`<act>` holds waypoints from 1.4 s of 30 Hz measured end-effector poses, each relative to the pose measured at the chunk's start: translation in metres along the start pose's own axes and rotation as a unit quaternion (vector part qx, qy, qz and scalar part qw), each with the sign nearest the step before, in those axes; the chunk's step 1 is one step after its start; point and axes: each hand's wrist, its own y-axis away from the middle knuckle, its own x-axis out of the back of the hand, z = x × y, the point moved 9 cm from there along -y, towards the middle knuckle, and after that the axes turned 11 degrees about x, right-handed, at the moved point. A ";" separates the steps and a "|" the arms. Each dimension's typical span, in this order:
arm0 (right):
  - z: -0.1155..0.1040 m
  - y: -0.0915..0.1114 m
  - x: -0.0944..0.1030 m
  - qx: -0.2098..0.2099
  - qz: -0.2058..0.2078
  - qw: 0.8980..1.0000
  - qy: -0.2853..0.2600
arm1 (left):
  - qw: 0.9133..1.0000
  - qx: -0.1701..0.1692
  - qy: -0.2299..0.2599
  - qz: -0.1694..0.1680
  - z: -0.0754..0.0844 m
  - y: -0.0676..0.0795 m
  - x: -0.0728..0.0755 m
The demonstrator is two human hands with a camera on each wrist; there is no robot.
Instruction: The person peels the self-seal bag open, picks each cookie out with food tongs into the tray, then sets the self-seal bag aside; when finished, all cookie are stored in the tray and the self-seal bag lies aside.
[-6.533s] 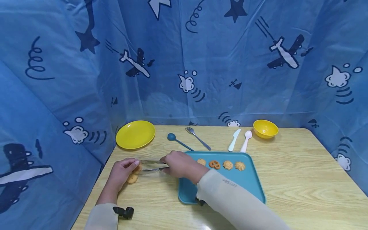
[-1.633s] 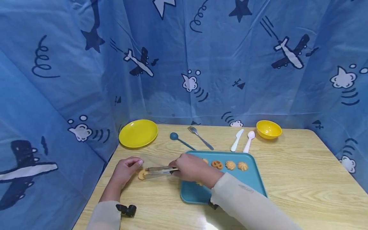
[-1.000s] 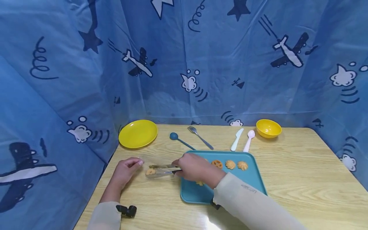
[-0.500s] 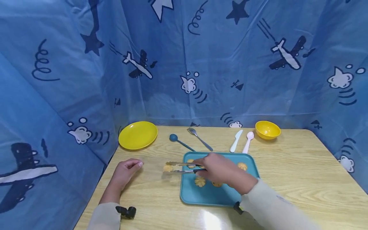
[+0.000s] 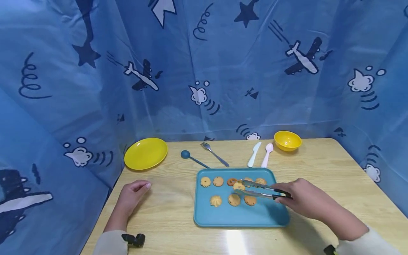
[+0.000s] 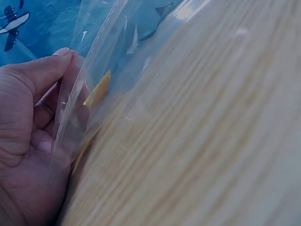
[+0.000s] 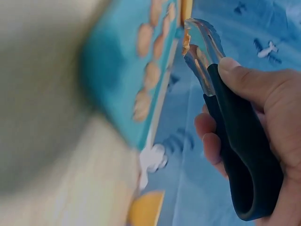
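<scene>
In the head view my right hand [image 5: 302, 198] grips black-handled metal tongs [image 5: 259, 194] from the right side. Their tips hold a small cookie [image 5: 238, 186] above the teal tray [image 5: 239, 220]. Fingers and thumb wrap the handle [image 7: 242, 132] in the right wrist view, with part of the cookie [image 7: 186, 40] showing at the tips. On the left, my left hand [image 5: 132, 198] rests by the table. Its thumb and finger pinch the edge of a clear plastic bag [image 6: 87, 92], seen in the left wrist view; the bag hardly shows in the head view.
Several cookies and a pretzel [image 5: 232, 181] lie on the tray in two rows. Behind it are a blue ladle [image 5: 185, 154], a fork [image 5: 216, 155], a pale knife [image 5: 254, 154], a pink spoon [image 5: 267, 155] and a yellow bowl [image 5: 287, 141]. A yellow plate [image 5: 146, 154] stands back left.
The tongs have come out of the bag with a cookie and moved right, to over the tray. My left hand has stayed nearly in place.
</scene>
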 end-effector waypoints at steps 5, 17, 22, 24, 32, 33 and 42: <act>0.016 0.038 0.004 -0.023 0.024 0.999 0.008 | 1.000 0.005 0.007 0.007 -0.002 0.003 0.004; 0.036 0.063 -0.003 -0.060 0.010 0.998 0.018 | 1.000 0.005 0.012 -0.001 -0.003 0.001 0.007; 0.041 0.064 -0.003 -0.083 0.013 0.996 -0.004 | 1.000 0.004 0.009 -0.001 -0.001 0.001 0.007; 0.041 0.065 -0.001 -0.084 0.026 0.996 -0.009 | 1.000 0.004 -0.003 0.004 0.001 0.002 0.008; 0.051 0.083 0.013 -0.108 0.076 0.991 0.006 | 0.995 -0.042 -0.087 0.034 0.018 0.010 0.011; 0.054 0.085 0.015 -0.113 0.078 0.990 0.007 | 0.994 -0.047 -0.091 0.034 0.020 0.010 0.011; 0.104 0.112 0.020 -0.182 0.076 0.980 0.026 | 0.988 -0.067 -0.140 0.006 0.022 0.010 0.002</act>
